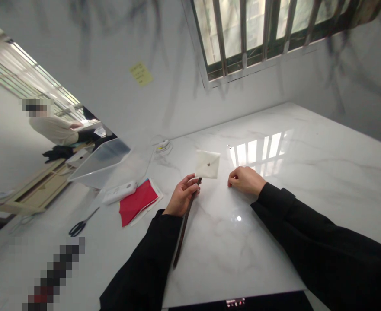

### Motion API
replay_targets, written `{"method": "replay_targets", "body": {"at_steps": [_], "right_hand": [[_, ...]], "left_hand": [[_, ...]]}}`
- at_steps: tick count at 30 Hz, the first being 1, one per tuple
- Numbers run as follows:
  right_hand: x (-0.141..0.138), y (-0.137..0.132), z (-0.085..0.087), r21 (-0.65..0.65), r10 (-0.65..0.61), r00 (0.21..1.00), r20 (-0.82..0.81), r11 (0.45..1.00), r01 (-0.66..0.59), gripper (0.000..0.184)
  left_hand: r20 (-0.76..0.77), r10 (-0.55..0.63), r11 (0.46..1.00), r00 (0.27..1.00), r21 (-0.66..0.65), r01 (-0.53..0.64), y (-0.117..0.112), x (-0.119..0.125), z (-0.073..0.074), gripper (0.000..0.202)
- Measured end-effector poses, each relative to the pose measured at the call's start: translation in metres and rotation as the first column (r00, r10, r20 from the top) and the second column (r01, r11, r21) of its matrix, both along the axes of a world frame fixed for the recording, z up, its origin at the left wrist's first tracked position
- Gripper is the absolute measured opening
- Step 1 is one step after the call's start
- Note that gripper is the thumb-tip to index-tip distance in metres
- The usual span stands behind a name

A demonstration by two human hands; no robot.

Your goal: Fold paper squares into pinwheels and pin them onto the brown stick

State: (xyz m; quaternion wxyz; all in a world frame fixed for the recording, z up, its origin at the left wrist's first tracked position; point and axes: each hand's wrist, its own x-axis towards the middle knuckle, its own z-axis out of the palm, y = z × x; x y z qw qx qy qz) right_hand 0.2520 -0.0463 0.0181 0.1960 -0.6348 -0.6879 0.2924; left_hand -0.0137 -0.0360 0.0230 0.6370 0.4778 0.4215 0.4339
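Note:
My left hand point(183, 196) is closed around the upper end of a long, thin dark brown strip point(184, 233), whose lower end reaches down past my sleeve. At the top of this strip sits a small cream square piece point(211, 170), marked with envelope-like fold lines and a dark round dot in the middle. My left fingertips are at its lower left corner. Apart from it, to the right, my right hand point(245, 179) is low over the table with its fingers curled closed. Whatever those fingers hold, if anything, is hidden.
Tiny shiny bits point(229, 147) lie beyond my right hand. To the left are red sheets point(138, 201), a white device point(120, 193), black-handled scissors point(79, 227) and a clear plastic bin point(96, 166). A person point(56, 127) sits farther back. A dark-screened object point(238, 302) is at the near edge.

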Motion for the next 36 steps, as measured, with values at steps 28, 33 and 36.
{"method": "replay_targets", "body": {"at_steps": [28,33,36], "right_hand": [[0.002,-0.004,0.008,-0.117,0.014,0.879,-0.477,0.990,-0.079,0.074],[-0.003,-0.014,0.012,-0.385,0.455,0.569,-0.685,0.438,-0.813,0.045],[-0.004,-0.008,0.006,-0.355,0.218,0.716,-0.664,0.750,-0.558,0.035]], "left_hand": [[0.010,0.024,1.000,1.000,0.003,-0.024,-0.002,0.003,0.002,0.054],[-0.004,0.032,0.999,0.999,0.008,-0.032,-0.004,0.003,0.005,0.052],[-0.015,0.020,1.000,1.000,0.016,-0.020,-0.004,0.004,0.006,0.051]]}}
